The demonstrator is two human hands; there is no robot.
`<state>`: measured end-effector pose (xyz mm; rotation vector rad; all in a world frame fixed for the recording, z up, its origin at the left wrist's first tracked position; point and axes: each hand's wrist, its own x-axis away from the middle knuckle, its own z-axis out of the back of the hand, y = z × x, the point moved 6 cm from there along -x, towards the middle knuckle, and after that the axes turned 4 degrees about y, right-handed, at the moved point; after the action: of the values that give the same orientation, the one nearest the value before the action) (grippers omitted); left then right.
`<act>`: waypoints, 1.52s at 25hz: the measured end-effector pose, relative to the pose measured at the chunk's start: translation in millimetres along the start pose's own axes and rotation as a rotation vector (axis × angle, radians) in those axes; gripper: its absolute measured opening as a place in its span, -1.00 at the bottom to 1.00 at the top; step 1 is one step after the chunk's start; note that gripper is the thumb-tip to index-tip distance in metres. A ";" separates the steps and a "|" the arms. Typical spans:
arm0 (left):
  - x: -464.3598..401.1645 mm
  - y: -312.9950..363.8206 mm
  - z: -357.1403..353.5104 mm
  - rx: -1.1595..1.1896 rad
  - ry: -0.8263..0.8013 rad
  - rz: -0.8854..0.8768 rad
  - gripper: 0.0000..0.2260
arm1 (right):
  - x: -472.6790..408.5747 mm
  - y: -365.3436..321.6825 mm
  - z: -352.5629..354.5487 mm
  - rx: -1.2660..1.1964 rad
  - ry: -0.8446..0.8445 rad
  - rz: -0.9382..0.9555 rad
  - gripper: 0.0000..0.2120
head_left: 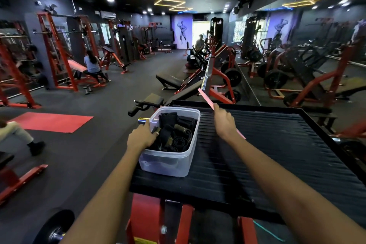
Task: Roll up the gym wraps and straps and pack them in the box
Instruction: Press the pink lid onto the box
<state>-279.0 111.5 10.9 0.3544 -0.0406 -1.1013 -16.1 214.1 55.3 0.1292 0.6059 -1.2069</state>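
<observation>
A clear plastic box (pixel 168 164) stands on the left part of a black ribbed platform (pixel 277 154). Inside it lie rolled black and olive wraps and straps (pixel 174 134). My left hand (pixel 141 136) grips the box's left rim, fingers curled over the edge into the box. My right hand (pixel 224 122) holds a flat pink lid (pixel 206 96) edge-on above the platform, to the right of the box. The lid slants from upper left to lower right and shows on both sides of the hand.
The platform sits on a red machine frame (pixel 184 222). A chrome bar end (pixel 143 121) pokes out behind the box's left corner. Benches and a barbell (pixel 208 73) stand beyond the platform. A red mat (pixel 51 122) lies on the floor at left. People sit at machines farther off.
</observation>
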 end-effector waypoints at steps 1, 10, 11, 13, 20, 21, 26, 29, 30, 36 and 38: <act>-0.5 -1.4 0.3 -0.006 -0.029 0.035 -0.45 | -1.1 -4.1 9.2 -0.013 0.028 0.021 -0.61; -34.0 132.5 22.6 0.774 -0.068 -0.065 -0.53 | -11.0 -60.0 96.6 -0.216 0.256 0.255 -0.58; -35.3 144.3 17.6 0.845 -0.117 -0.067 -0.53 | -10.2 -62.9 109.0 -0.333 0.277 0.227 -0.60; -41.0 156.1 5.5 0.992 -0.161 -0.060 -0.45 | -13.0 -61.8 123.7 -0.597 0.241 0.119 -0.63; -44.3 105.6 21.5 1.263 0.113 0.270 -0.63 | -21.3 -43.5 122.5 -1.111 0.078 -0.319 -0.58; -43.6 93.8 29.1 1.223 0.119 0.256 -0.66 | -22.5 -44.5 118.5 -1.098 0.024 -0.340 -0.63; -37.0 48.5 62.7 0.941 -0.053 0.063 -0.82 | -12.1 -62.6 82.9 -1.061 -0.010 -0.465 -0.88; -28.4 25.9 70.6 0.692 -0.084 -0.035 -0.70 | 8.7 -78.2 45.4 -0.946 -0.025 -0.541 -0.62; -25.4 19.9 67.3 0.596 -0.098 -0.044 -0.65 | 17.3 -81.2 33.9 -0.907 -0.042 -0.580 -0.61; -19.6 2.5 32.1 0.300 -0.200 -0.068 -0.56 | 43.0 -80.8 -10.0 -0.682 -0.068 -0.670 -0.67; -20.9 2.8 25.5 0.280 -0.206 -0.079 -0.56 | 45.6 -79.1 -17.9 -0.619 -0.070 -0.653 -0.66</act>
<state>-291.5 124.4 38.8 0.4946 -0.3682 -1.2100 -84.1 154.1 34.8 -0.6780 0.9737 -1.5760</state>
